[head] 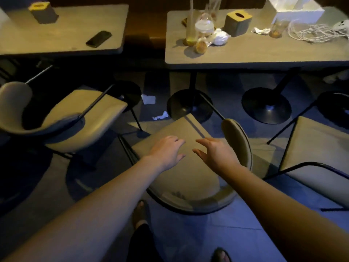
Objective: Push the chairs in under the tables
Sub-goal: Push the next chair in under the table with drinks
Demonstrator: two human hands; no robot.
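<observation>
A beige padded chair (188,178) with thin black legs stands in front of me, pulled out from the right table (245,57) and turned askew. Over its seat hover my left hand (167,152) and my right hand (214,152), both with fingers spread and holding nothing. A second beige chair (75,118) stands out at the left, angled before the left table (66,40). At the right edge a third chair (317,152) is partly cut off.
The right table carries glasses, a tissue box (237,22), crumpled napkins, a white box and a coiled cable. A black phone (98,39) lies on the left table. Round black table bases (267,106) and paper scraps (148,99) sit on the floor.
</observation>
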